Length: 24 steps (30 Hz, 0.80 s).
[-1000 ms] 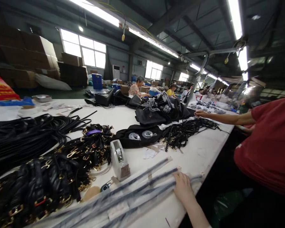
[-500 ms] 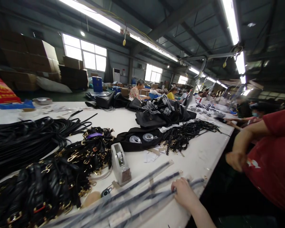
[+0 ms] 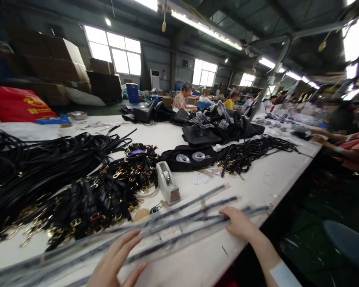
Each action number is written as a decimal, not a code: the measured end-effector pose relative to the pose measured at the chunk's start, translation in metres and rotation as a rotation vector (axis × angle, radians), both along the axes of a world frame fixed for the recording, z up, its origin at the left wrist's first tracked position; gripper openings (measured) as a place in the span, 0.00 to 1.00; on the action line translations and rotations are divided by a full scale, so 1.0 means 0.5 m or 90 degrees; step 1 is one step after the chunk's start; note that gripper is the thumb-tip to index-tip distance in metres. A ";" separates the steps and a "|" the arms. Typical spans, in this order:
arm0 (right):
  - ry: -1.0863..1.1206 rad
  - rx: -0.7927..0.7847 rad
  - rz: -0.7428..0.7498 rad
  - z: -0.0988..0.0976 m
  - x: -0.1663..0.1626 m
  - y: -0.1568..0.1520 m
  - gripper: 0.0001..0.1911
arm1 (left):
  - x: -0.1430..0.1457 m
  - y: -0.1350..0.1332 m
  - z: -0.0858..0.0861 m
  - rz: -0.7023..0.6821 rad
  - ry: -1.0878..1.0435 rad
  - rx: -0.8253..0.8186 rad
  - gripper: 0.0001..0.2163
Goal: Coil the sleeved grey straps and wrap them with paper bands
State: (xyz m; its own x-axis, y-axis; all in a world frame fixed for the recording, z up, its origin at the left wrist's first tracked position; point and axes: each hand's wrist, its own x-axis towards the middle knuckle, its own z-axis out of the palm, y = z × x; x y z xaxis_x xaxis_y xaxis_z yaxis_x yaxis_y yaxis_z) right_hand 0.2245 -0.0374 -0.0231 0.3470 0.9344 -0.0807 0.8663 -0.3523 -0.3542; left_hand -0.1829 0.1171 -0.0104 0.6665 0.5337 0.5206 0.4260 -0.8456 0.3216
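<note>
Long dark straps in clear plastic sleeves point(image 3: 197, 233) lie side by side across the near part of the white table. My right hand point(image 3: 237, 223) is closed on one of these wrapped straps close to its right end, the fingertips partly hidden behind it. Over the left stretch of the same straps is my left hand point(image 3: 116, 259), fingers spread and nothing held. A tape dispenser point(image 3: 168, 183) stands just beyond the straps, with a phone point(image 3: 154, 210), only its camera corner showing, and a tan round piece point(image 3: 141, 214) beside it.
Black straps with gold buckles point(image 3: 92, 203) are heaped on the left, with longer black straps point(image 3: 48, 159) behind. Black bags point(image 3: 215, 127) and more straps point(image 3: 251, 153) lie farther back. A stool point(image 3: 347, 243) stands right of the table edge; people work beyond.
My left hand has come into view from below. The view has shifted, and the person in red at the right is gone from it. My right hand stays at the straps' right end.
</note>
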 end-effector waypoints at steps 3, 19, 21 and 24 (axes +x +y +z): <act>0.047 -0.021 0.015 -0.015 0.007 0.004 0.27 | 0.052 -0.031 0.062 -0.094 0.044 -0.053 0.18; 1.048 0.248 -0.042 0.172 -0.205 0.046 0.08 | 0.219 -0.117 0.059 -0.309 0.079 -0.567 0.33; 1.114 0.290 -0.056 0.190 -0.235 0.066 0.03 | 0.223 -0.118 0.049 -0.304 0.032 -0.570 0.33; 1.050 0.321 -0.009 0.190 -0.241 0.067 0.07 | 0.221 -0.113 0.050 -0.316 0.028 -0.631 0.15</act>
